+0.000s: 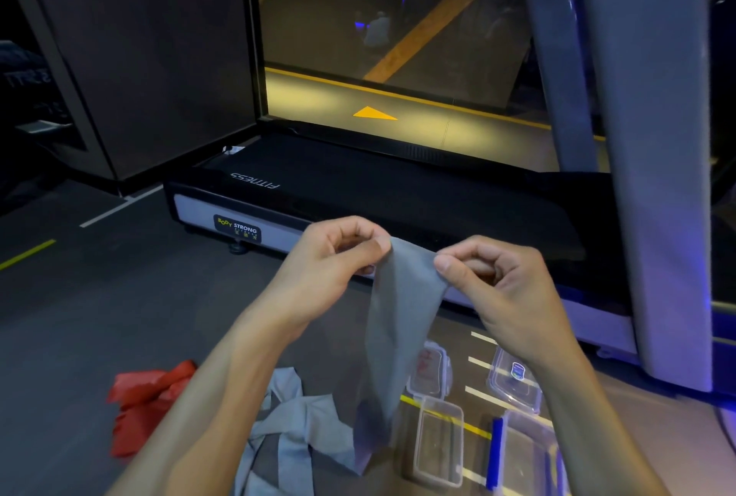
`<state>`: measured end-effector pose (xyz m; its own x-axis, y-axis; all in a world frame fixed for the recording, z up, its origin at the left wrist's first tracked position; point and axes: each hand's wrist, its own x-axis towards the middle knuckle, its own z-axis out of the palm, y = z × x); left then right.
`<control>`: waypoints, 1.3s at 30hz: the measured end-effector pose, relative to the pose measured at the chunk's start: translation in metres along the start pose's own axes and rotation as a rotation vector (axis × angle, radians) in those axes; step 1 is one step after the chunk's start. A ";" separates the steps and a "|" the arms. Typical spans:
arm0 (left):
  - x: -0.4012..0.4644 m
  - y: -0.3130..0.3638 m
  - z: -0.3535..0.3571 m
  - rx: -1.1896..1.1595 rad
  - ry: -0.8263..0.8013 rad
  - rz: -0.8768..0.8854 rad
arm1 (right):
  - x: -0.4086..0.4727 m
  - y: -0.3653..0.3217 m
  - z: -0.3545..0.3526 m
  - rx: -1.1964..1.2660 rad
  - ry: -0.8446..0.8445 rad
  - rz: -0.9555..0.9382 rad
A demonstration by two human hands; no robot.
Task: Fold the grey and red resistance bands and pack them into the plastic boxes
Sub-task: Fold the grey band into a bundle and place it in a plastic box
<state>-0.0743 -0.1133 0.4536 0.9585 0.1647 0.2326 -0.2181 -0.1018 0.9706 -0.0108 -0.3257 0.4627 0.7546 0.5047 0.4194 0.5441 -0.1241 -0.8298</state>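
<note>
Head view: one frame, dim gym floor.
Grey band (pixel 398 320): thin, matte, smooth strip, hanging from both hands; more grey loops heaped on the floor below.
Left hand (pixel 334 256): fingers pinching the band's top left corner.
Right hand (pixel 498 280): fingers pinching the top right corner.
Red band (pixel 139 404): crumpled on the floor, left.
Plastic boxes (pixel 440 444): clear, rectangular, on the floor, right; one partly cut off by the right forearm.
</note>
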 end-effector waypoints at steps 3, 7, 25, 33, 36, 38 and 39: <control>0.002 -0.007 -0.003 0.074 0.054 0.049 | -0.003 0.003 0.002 -0.068 -0.010 -0.034; 0.002 -0.010 -0.001 0.115 0.042 0.117 | -0.007 -0.002 0.008 -0.020 -0.155 -0.075; -0.011 0.008 0.000 -0.210 -0.326 0.083 | -0.004 -0.008 0.019 0.343 -0.146 -0.103; -0.007 0.000 -0.001 -0.380 -0.457 0.013 | -0.002 -0.011 0.022 0.379 -0.235 -0.143; -0.009 0.001 0.000 -0.445 -0.480 -0.012 | -0.003 -0.013 0.025 0.417 -0.247 -0.147; -0.010 0.002 0.001 -0.463 -0.494 -0.014 | -0.003 -0.013 0.027 0.465 -0.244 -0.136; -0.011 0.002 0.001 -0.470 -0.502 -0.017 | -0.003 -0.014 0.027 0.482 -0.245 -0.129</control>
<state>-0.0847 -0.1164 0.4528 0.9069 -0.3233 0.2703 -0.1501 0.3516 0.9241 -0.0300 -0.3022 0.4629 0.5541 0.6810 0.4787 0.3534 0.3282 -0.8760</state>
